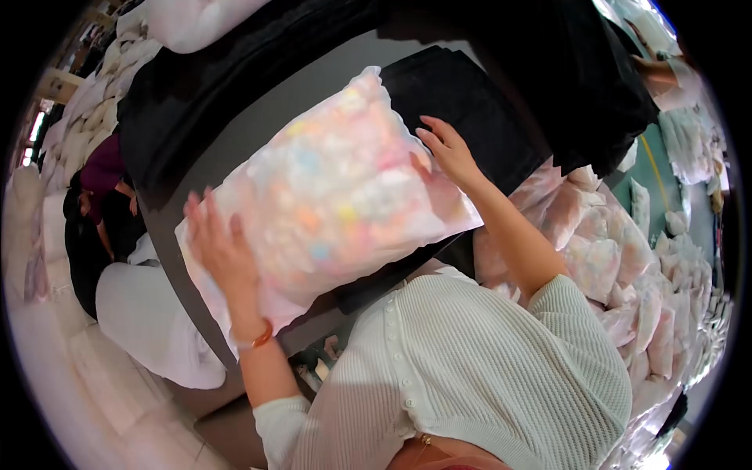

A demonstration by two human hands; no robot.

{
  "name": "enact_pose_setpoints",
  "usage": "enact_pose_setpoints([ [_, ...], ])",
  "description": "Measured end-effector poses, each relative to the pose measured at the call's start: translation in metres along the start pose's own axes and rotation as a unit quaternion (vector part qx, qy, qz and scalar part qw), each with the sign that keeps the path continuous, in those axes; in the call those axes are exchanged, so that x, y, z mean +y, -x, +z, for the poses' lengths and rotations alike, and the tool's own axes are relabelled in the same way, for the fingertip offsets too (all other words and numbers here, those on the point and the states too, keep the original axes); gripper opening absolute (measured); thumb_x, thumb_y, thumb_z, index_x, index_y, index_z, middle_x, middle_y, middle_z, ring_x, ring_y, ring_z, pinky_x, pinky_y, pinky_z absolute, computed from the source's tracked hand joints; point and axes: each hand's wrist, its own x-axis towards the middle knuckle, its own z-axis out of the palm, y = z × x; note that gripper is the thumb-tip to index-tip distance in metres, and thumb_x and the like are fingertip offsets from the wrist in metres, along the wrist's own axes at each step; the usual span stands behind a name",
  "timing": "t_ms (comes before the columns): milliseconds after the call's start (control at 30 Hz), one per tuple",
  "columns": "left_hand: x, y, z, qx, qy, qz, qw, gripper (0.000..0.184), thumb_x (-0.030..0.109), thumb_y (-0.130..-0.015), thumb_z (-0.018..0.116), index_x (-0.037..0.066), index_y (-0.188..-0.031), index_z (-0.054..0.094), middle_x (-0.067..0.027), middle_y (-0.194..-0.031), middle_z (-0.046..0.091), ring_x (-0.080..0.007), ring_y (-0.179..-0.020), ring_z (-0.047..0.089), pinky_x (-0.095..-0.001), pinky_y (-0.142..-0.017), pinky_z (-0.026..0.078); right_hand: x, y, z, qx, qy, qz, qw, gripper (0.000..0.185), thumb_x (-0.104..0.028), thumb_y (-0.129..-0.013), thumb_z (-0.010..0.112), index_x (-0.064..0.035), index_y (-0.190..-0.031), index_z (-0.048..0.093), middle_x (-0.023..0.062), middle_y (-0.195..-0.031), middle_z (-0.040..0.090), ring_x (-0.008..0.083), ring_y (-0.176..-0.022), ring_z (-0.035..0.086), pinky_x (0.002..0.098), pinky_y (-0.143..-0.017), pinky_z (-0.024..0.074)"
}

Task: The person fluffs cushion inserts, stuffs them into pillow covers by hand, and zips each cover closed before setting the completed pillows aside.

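A plump white translucent bag (325, 200) with pink, yellow, orange and blue contents showing through lies tilted on the dark grey table (274, 98). My left hand (219, 243) rests on its left end, fingers spread. At the bag's right end is my right hand (448, 153), its fingers apart near the edge, holding nothing. Folded black fabric (462, 110) lies beside the bag and partly behind it.
More black fabric (227, 86) lies along the far side, with a dark stack (580, 86) at the right. Filled bags (595, 258) are piled at the right. A white roll (153, 321) is at the left, near a person in dark clothes (102, 176). Another person's arm (656, 70) shows upper right.
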Motion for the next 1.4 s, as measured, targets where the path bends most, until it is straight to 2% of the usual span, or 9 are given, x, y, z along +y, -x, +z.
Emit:
enact_pose_setpoints([
  [67, 0.054, -0.022, 0.005, -0.008, -0.003, 0.029, 1.0, 0.054, 0.032, -0.098, 0.05, 0.014, -0.147, 0.04, -0.0138, -0.154, 0.034, -0.0308, -0.144, 0.027, -0.0499, -0.113, 0.023, 0.027, 0.007, 0.014, -0.056, -0.154, 0.163, 0.973, 0.053, -0.034, -0.093, 0.058, -0.0007, -0.133, 0.052, 0.0206, -0.137, 0.052, 0.0332, -0.126, 0.051, 0.0356, -0.105, 0.0381],
  [200, 0.041, 0.022, 0.152, -0.12, -0.01, 0.007, 0.993, 0.068, 0.048, -0.094, 0.051, 0.018, -0.152, 0.03, -0.0087, -0.158, 0.025, -0.0319, -0.146, 0.021, -0.0553, -0.115, 0.016, -0.015, 0.044, 0.015, -0.138, -0.073, 0.16, 0.975, 0.075, -0.04, -0.089, 0.064, 0.0018, -0.145, 0.034, 0.0261, -0.136, 0.051, 0.0335, -0.126, 0.051, 0.0365, -0.103, 0.04],
  [467, 0.041, -0.033, 0.134, -0.162, 0.022, -0.045, 0.986, 0.067, 0.052, -0.099, 0.036, 0.01, -0.151, 0.028, -0.0126, -0.154, 0.034, -0.033, -0.143, 0.028, -0.0543, -0.115, 0.016, -0.041, -0.001, 0.003, -0.181, -0.187, 0.163, 0.952, 0.07, -0.027, -0.093, 0.062, 0.0012, -0.147, 0.029, 0.0211, -0.133, 0.052, 0.0241, -0.117, 0.054, 0.0328, -0.097, 0.0446],
  [567, 0.045, 0.065, 0.106, -0.077, 0.076, -0.055, 0.993, 0.082, 0.049, -0.088, 0.055, 0.005, -0.151, 0.026, -0.0145, -0.156, 0.028, -0.036, -0.144, 0.023, -0.0522, -0.118, 0.01, 0.018, 0.021, 0.013, -0.175, -0.077, 0.038, 0.981, 0.079, -0.025, -0.088, 0.067, -0.0009, -0.149, 0.024, 0.0132, -0.111, 0.061, 0.0152, -0.088, 0.06, 0.0297, -0.071, 0.0513],
  [633, 0.032, 0.087, 0.117, -0.062, 0.156, -0.113, 0.979, 0.076, 0.045, -0.09, 0.053, 0.006, -0.151, 0.028, -0.0142, -0.156, 0.028, -0.0355, -0.144, 0.023, -0.0501, -0.118, 0.012, -0.069, 0.037, 0.019, -0.25, -0.128, 0.202, 0.938, 0.066, -0.021, -0.087, 0.062, -0.001, -0.143, 0.034, 0.0059, -0.1, 0.059, 0.012, -0.079, 0.057, 0.0232, -0.062, 0.0457],
  [833, 0.021, 0.009, 0.143, -0.074, 0.188, -0.104, 0.974, 0.064, 0.045, -0.096, 0.048, 0.007, -0.146, 0.036, -0.0169, -0.153, 0.032, -0.032, -0.143, 0.025, -0.0461, -0.118, 0.018, -0.017, -0.017, 0.026, -0.227, -0.205, 0.175, 0.936, 0.05, -0.017, -0.093, 0.059, 0.0027, -0.136, 0.044, 0.01, -0.124, 0.056, 0.018, -0.108, 0.054, 0.029, -0.093, 0.0434],
  [1033, -0.031, 0.08, 0.105, 0.027, 0.159, -0.222, 0.962, 0.06, 0.032, -0.096, 0.052, 0.003, -0.146, 0.036, -0.0159, -0.153, 0.032, -0.0319, -0.14, 0.033, -0.0408, -0.114, 0.029, -0.003, -0.008, 0.035, -0.225, -0.165, 0.07, 0.958, 0.061, 0.0, -0.086, 0.052, 0.0031, -0.144, 0.032, 0.0157, -0.131, 0.051, 0.0191, -0.109, 0.054, 0.0277, -0.092, 0.0438],
  [1133, -0.05, 0.081, 0.119, 0.041, 0.195, -0.219, 0.955, 0.058, 0.027, -0.094, 0.055, 0.0, -0.143, 0.039, -0.0169, -0.152, 0.033, -0.033, -0.138, 0.035, -0.0398, -0.113, 0.031, -0.007, 0.012, 0.059, -0.142, -0.03, -0.074, 0.987, 0.057, 0.003, -0.086, 0.049, 0.0048, -0.141, 0.033, 0.0119, -0.108, 0.058, 0.015, -0.084, 0.056, 0.027, -0.073, 0.0474],
  [1400, -0.01, 0.038, 0.047, 0.046, 0.147, -0.199, 0.968, 0.055, 0.031, -0.091, 0.059, 0.005, -0.138, 0.047, -0.0184, -0.149, 0.038, -0.032, -0.141, 0.031, -0.0413, -0.116, 0.025, 0.041, -0.011, 0.04, -0.181, -0.083, 0.017, 0.98, 0.053, 0.004, -0.089, 0.049, 0.0055, -0.14, 0.035, 0.0154, -0.119, 0.058, 0.0192, -0.099, 0.058, 0.0282, -0.086, 0.047],
])
